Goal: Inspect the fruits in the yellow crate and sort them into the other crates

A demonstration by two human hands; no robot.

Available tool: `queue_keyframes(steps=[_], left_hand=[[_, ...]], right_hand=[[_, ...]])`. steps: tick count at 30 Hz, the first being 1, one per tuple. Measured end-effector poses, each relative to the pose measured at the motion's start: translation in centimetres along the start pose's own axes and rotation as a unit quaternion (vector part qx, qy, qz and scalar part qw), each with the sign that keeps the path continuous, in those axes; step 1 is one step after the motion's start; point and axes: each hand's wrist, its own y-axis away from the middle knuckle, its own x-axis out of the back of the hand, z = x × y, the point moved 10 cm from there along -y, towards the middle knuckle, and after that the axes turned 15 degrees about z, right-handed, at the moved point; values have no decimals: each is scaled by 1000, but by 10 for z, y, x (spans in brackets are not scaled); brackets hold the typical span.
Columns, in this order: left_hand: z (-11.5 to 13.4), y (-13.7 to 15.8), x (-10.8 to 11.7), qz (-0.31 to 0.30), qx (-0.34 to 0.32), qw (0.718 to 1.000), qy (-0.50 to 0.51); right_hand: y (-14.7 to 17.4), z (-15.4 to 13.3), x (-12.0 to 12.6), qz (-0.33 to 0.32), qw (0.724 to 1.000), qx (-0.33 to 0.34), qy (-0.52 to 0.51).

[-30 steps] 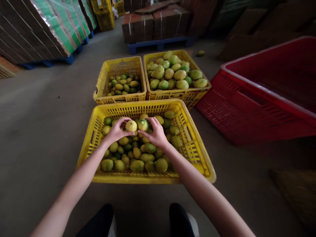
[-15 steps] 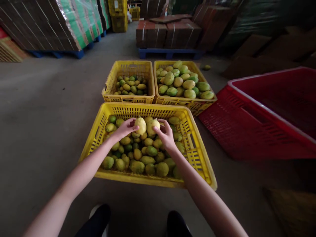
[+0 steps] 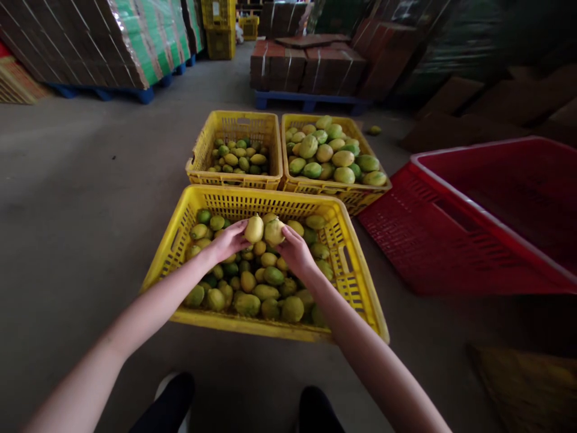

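My left hand (image 3: 232, 239) is closed round a yellow lemon (image 3: 255, 229), its fingers behind the fruit. Beside it, my right hand (image 3: 295, 249) grips a second pale yellow lemon (image 3: 273, 232) from the right. The two lemons are side by side, close together, above the front yellow crate (image 3: 261, 329). Many loose lemons in yellow and green lie in that crate beneath my hands, such as a greenish lemon (image 3: 247, 305) near its front wall. My forearms hide part of the crate's sides.
Behind stand a yellow crate (image 3: 234, 179) of smaller green and yellow fruit and another yellow crate (image 3: 336, 187) heaped with larger ones. A red crate (image 3: 478, 228) sits tilted at right. Farther back are strapped boxes (image 3: 311, 69) on a blue pallet (image 3: 309, 101). One fruit (image 3: 374, 130) lies on the floor.
Both hands have shifted slightly left with their lemons, and the right hand has turned its lemon, the thumb now at its side. The view has moved a little.
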Motion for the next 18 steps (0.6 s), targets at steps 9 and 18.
queue_keyframes(steps=[9, 18], left_hand=[[-17, -2, 3, 76, 26, 997, 3], [-21, 2, 0, 69, 69, 995, 15]], right_hand=[[4, 27, -9, -20, 998, -57, 18], [8, 52, 6, 58, 982, -175, 42]])
